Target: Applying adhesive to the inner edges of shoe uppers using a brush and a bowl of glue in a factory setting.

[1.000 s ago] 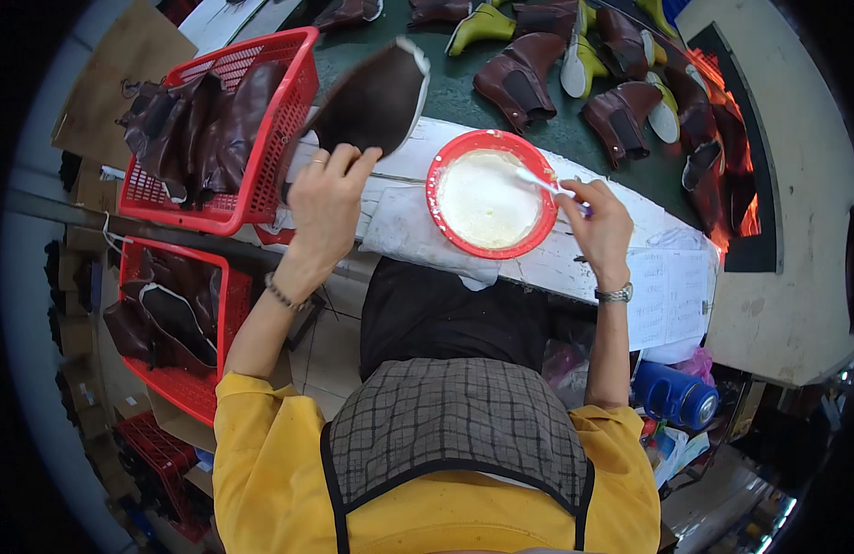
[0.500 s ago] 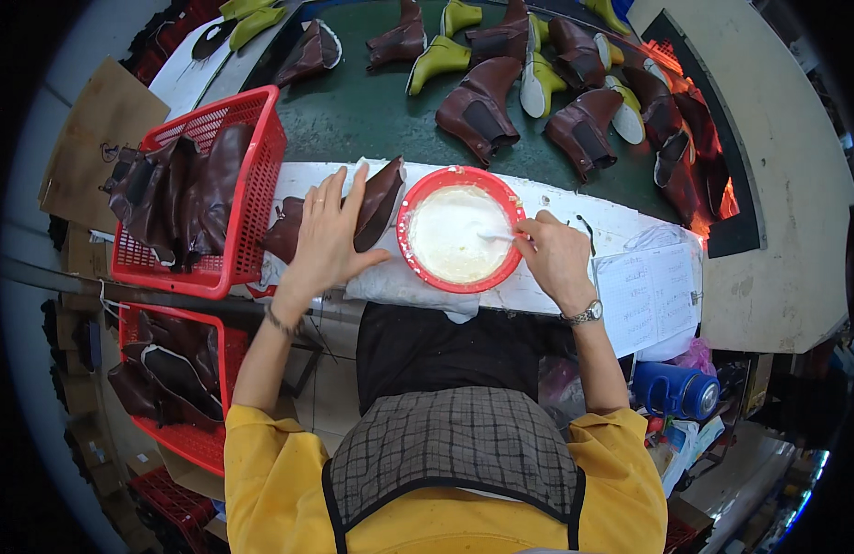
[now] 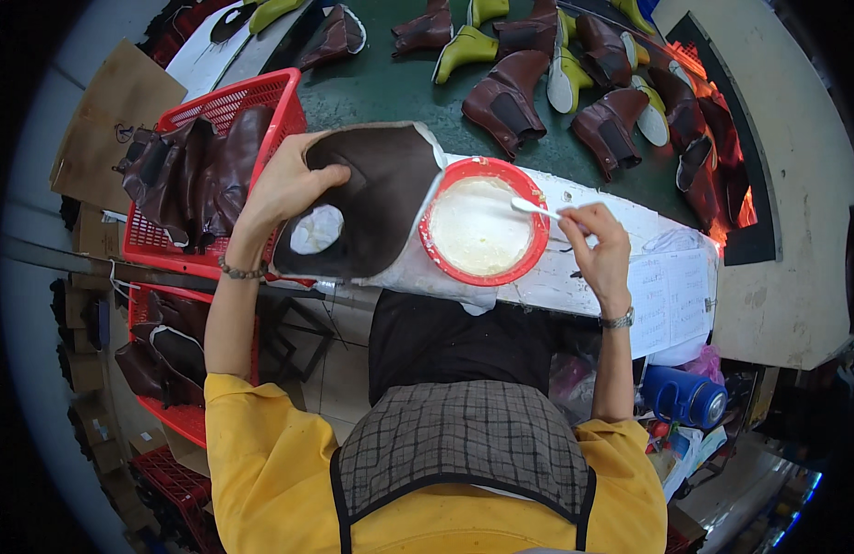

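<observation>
A dark brown boot upper (image 3: 390, 198), opened out broad, is gripped by my left hand (image 3: 293, 183) at its left side, thumb pressed on the near face. A round white patch shows low on it. Its right edge reaches the rim of the red bowl (image 3: 539, 247), which holds creamy white paste (image 3: 479, 217). Pinched in the fingers of my right hand (image 3: 600, 247) is a small white brush (image 3: 536, 208), its paste-coated tip raised over the bowl's right part.
Two red baskets (image 3: 299, 102) of brown boot uppers stand at left. Brown boots (image 3: 505, 97) and lime-green lasts (image 3: 466, 53) lie on the green table (image 3: 381, 97). A glowing orange opening (image 3: 743, 208) is at right. Below the paper sheets (image 3: 665, 294) sits a blue flask (image 3: 681, 395).
My left hand has taken hold of the boot upper from the white tabletop and lifted it, opened out, toward me. My right hand has raised the brush out of the paste.
</observation>
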`<state>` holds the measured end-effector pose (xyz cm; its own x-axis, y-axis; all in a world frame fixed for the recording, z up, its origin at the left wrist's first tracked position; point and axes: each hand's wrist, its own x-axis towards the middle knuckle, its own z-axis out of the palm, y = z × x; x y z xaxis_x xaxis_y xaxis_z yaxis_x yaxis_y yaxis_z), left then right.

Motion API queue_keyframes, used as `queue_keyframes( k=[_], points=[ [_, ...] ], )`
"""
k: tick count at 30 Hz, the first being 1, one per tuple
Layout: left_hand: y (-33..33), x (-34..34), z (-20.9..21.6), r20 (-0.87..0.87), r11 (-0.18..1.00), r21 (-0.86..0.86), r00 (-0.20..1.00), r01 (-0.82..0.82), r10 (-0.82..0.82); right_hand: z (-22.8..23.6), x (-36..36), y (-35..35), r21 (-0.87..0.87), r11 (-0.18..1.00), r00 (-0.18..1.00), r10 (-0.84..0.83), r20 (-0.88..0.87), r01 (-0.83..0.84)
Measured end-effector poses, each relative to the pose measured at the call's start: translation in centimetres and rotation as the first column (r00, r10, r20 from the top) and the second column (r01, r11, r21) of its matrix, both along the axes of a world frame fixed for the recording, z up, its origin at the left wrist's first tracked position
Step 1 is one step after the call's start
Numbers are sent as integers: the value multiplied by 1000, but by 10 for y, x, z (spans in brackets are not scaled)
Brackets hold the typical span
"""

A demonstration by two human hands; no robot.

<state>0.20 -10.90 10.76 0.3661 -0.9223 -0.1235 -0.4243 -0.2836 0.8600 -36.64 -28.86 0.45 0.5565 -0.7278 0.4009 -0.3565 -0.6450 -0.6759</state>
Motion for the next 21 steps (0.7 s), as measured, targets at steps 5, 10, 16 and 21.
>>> queue_keyframes(
  k=[5, 10, 16, 21],
  points=[
    [7, -27, 6, -133, 987, 108, 985, 121, -106, 46, 42, 1, -96, 974, 969, 216, 119, -206],
    [16, -35, 15, -274, 994, 68, 960, 86, -65, 47, 55, -1, -184, 958, 955, 250, 158, -221],
    [37, -38, 5, -313, 964, -177, 940, -197, 134, 40, 51, 26, -144, 970, 959, 220, 178, -196],
    [34, -41, -8, -146, 949, -215, 969, -229, 201, 39, 44, 20, -173, 971, 968, 194, 157, -166]
  ],
)
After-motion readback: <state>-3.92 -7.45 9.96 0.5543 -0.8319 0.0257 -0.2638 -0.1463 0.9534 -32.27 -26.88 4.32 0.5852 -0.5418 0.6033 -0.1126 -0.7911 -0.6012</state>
